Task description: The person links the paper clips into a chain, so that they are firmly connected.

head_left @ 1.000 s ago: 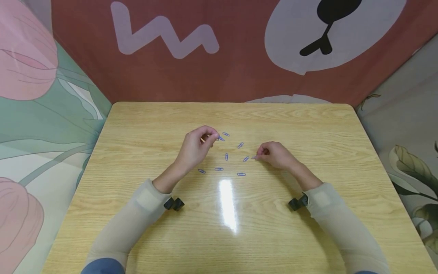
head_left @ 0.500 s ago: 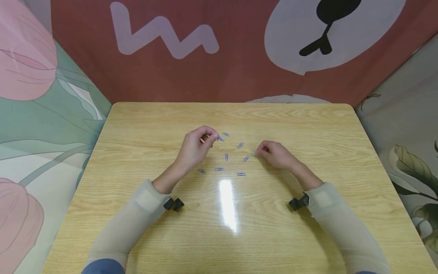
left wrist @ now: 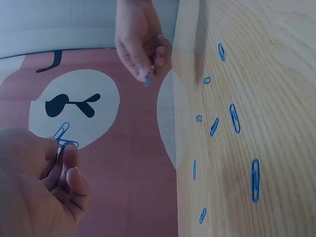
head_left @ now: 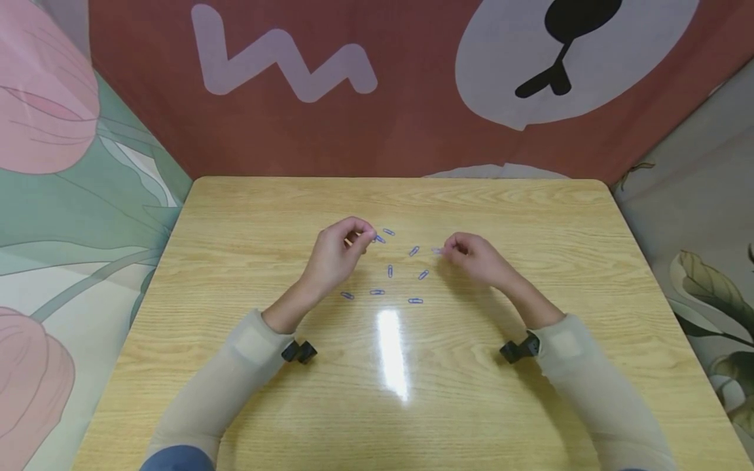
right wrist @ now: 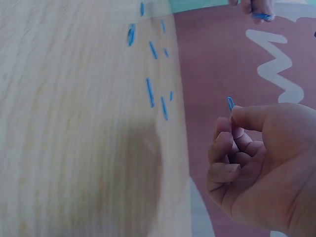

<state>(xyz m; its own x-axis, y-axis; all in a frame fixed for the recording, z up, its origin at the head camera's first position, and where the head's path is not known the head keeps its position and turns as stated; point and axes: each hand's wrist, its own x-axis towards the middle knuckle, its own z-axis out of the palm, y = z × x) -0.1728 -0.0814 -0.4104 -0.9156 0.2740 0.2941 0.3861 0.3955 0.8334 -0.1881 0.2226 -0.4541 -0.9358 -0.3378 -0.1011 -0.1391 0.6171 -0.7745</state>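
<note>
My left hand (head_left: 338, 255) pinches blue paper clips (left wrist: 61, 130) between thumb and fingertips above the table. Two loops stick out at different angles in the left wrist view; whether they are linked I cannot tell. Across from it, my right hand (head_left: 478, 260) holds one blue paper clip (right wrist: 230, 102) by its end, pointing toward the left hand. Between and in front of the hands, several loose blue paper clips lie scattered on the wooden table (head_left: 265, 203), among them one upright clip (head_left: 390, 271) and one crosswise clip (head_left: 415, 301).
Black wrist cameras (head_left: 299, 352) sit at both cuffs, low over the table. A red curtain (head_left: 412, 131) with a printed animal face hangs behind the table's back edge. A bright light reflection (head_left: 392, 353) crosses the tabletop near the front.
The right hand has moved away from me and risen from the table, bringing its paper clip along. The left hand has stayed almost still. The loose clips have not moved.
</note>
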